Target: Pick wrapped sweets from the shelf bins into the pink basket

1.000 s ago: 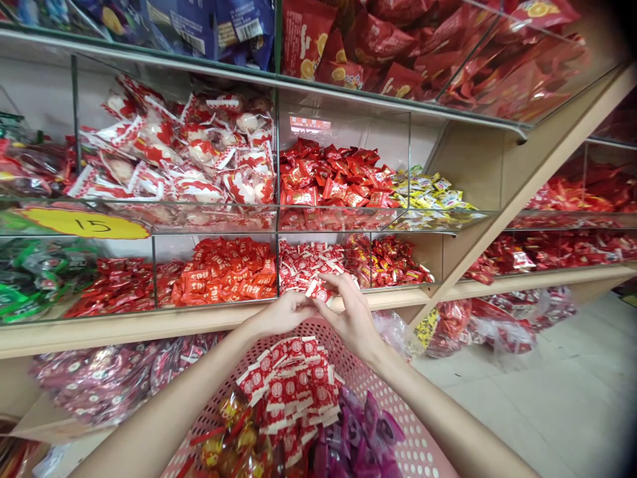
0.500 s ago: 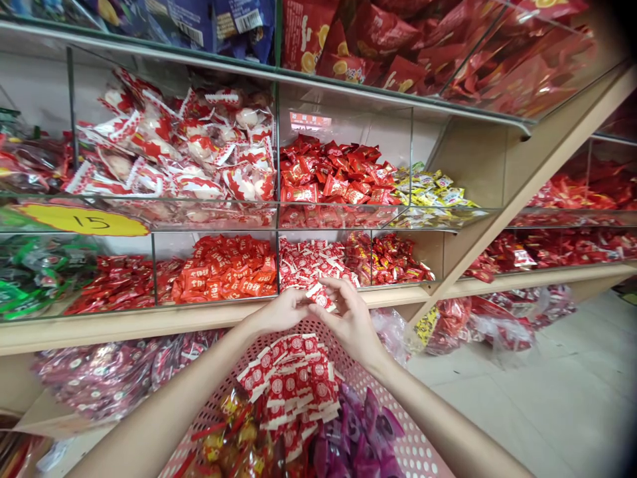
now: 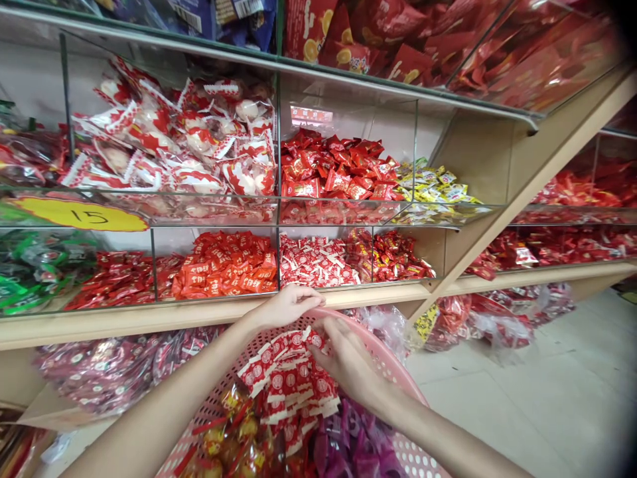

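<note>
My left hand (image 3: 291, 304) is over the far rim of a pink perforated basket (image 3: 405, 375), its fingers pressed together and pointing right. What they hold, if anything, I cannot make out. My right hand (image 3: 351, 362) reaches inside the basket, thumb and fingers curled around a small red-and-white wrapped candy at the top of the pile. Beneath it lies a heap of red-and-white wrapped candies (image 3: 291, 382), neatly overlapped. Gold-coloured wrapped sweets (image 3: 239, 431) fill the basket's near left, and purple wrapped sweets (image 3: 351, 438) its near right.
Just beyond the basket is a shelf bin of red-and-white candies (image 3: 316, 261), with orange-red packets (image 3: 229, 265) to its left. A wooden ledge (image 3: 199, 312) runs along the front. Bagged sweets (image 3: 109, 372) lie under it. A yellow "15" tag (image 3: 84, 214) hangs at left.
My hands have parted. The right one has come down and nearer, into the basket with the candy; the left stays at the far rim. The view has shifted slightly.
</note>
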Tool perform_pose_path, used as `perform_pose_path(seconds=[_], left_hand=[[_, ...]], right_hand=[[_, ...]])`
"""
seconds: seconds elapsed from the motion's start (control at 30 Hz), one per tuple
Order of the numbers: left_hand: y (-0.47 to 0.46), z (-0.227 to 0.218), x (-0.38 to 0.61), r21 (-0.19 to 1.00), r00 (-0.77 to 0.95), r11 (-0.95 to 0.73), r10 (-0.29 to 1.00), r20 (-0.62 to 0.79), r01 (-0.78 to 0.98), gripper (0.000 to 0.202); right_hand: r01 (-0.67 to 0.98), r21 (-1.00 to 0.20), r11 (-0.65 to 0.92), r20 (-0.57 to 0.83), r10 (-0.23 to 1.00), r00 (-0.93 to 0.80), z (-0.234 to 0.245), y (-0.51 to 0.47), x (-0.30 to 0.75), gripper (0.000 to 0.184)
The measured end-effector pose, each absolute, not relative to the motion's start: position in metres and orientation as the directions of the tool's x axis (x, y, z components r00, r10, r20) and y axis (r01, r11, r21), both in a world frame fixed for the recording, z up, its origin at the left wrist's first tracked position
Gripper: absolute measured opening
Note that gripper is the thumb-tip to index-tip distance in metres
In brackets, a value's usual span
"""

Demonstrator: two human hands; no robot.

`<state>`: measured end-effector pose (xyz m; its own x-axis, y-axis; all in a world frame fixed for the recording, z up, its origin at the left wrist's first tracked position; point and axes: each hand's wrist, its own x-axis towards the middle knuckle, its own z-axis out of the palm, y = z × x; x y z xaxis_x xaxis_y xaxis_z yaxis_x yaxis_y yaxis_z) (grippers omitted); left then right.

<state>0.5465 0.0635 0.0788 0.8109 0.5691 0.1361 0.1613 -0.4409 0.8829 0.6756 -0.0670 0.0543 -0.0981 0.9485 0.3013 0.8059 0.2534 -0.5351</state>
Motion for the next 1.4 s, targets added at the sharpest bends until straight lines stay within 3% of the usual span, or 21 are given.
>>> perform_pose_path(seconds=[0.17, 0.3, 0.47, 0.67, 0.8, 0.97, 1.13, 1.33, 1.4], left_hand=[[0.065, 0.078, 0.545, 0.89, 0.813, -0.427, 0.569, 0.125, 0.162, 0.028], [0.066, 0.075, 0.544, 0.888, 0.815, -0.43, 0.567, 0.123, 0.165, 0.028], [0.065, 0.075, 0.545, 0.894, 0.811, -0.418, 0.573, 0.119, 0.164, 0.026], [0.065, 0.075, 0.546, 0.903, 0.813, -0.402, 0.57, 0.118, 0.151, 0.027], [0.064, 0.077, 0.545, 0.895, 0.812, -0.417, 0.571, 0.12, 0.161, 0.026], [0.064, 0.078, 0.545, 0.885, 0.809, -0.434, 0.574, 0.126, 0.17, 0.026], [0.065, 0.076, 0.545, 0.877, 0.804, -0.452, 0.576, 0.148, 0.162, 0.025], [0.067, 0.075, 0.546, 0.862, 0.828, -0.49, 0.532, 0.177, 0.13, 0.024], [0.067, 0.075, 0.547, 0.864, 0.83, -0.488, 0.528, 0.18, 0.123, 0.024]], right_hand=[[0.883, -0.391, 0.258, 0.218, 0.958, -0.184, 0.054, -0.053, 0.662, 0.013], [0.913, -0.322, 0.25, 0.206, 0.96, -0.191, 0.057, -0.047, 0.653, 0.02], [0.941, -0.289, 0.174, 0.145, 0.98, -0.137, 0.055, -0.045, 0.652, 0.021], [0.937, -0.305, 0.168, 0.208, 0.972, -0.107, 0.057, -0.049, 0.666, 0.019], [0.953, -0.266, 0.145, 0.142, 0.984, -0.11, 0.065, -0.06, 0.675, 0.013], [0.978, -0.171, 0.117, 0.061, 0.992, -0.108, 0.064, -0.067, 0.674, 0.029], [0.972, -0.183, 0.149, 0.156, 0.98, -0.121, 0.059, -0.061, 0.668, 0.026], [0.908, -0.372, 0.192, 0.337, 0.939, -0.061, 0.089, -0.04, 0.693, 0.021], [0.896, -0.377, 0.234, 0.431, 0.901, -0.053, 0.1, -0.02, 0.71, 0.017]])
